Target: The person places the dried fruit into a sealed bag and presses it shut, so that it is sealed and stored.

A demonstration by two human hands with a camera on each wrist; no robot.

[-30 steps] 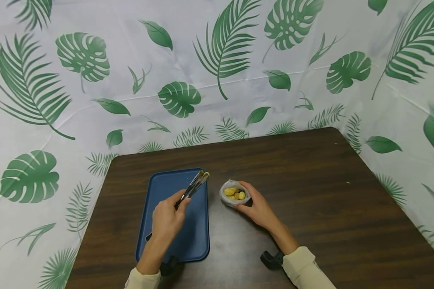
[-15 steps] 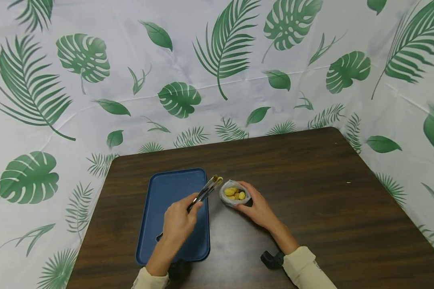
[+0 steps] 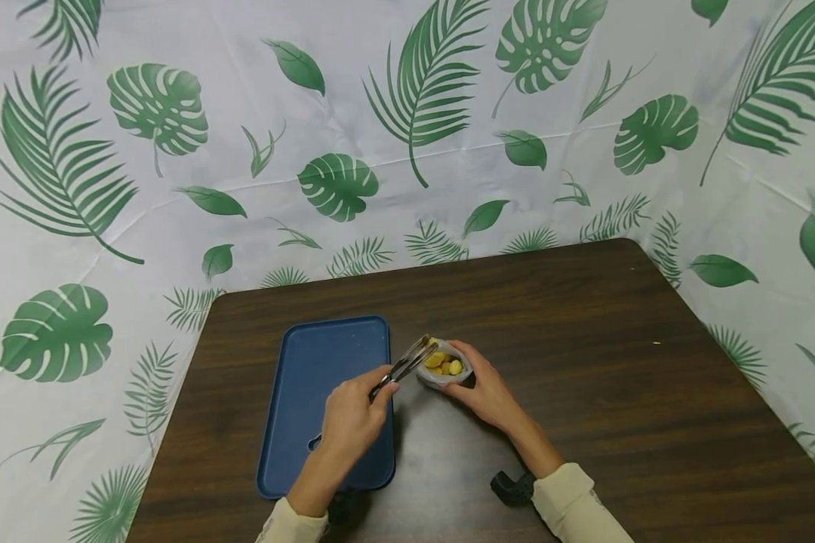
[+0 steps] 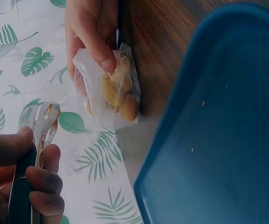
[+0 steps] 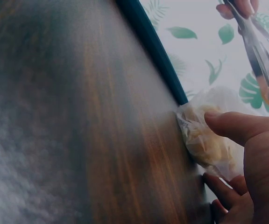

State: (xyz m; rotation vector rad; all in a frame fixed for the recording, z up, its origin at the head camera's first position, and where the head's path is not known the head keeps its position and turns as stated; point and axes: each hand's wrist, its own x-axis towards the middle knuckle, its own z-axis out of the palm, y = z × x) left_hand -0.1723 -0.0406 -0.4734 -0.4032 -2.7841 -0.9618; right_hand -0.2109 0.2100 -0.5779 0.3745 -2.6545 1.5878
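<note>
My left hand (image 3: 355,418) grips a pair of metal tongs (image 3: 407,363) with dark handles. The tongs' tips are over the near-left rim of a small translucent bag (image 3: 436,382). Something yellowish shows at the tips; I cannot tell whether it is a held piece or a reflection. Several golden-yellow food pieces (image 3: 438,360), lumpy like nuggets, lie inside the bag, its mouth open upward. My right hand (image 3: 485,392) holds the bag from the right, thumb on the near side and fingers on the far side. In the left wrist view, the pieces (image 4: 118,91) show through the bag's wall.
A blue tray (image 3: 299,377) lies left of the bag, partly under my left forearm. A few crumbs dot the tray in the left wrist view. The dark wooden table (image 3: 584,362) extends to the right. A leaf-patterned cloth (image 3: 407,113) hangs behind it.
My left hand has moved right with the tongs, from above the tray to the bag's rim. The right hand and the bag have stayed in place.
</note>
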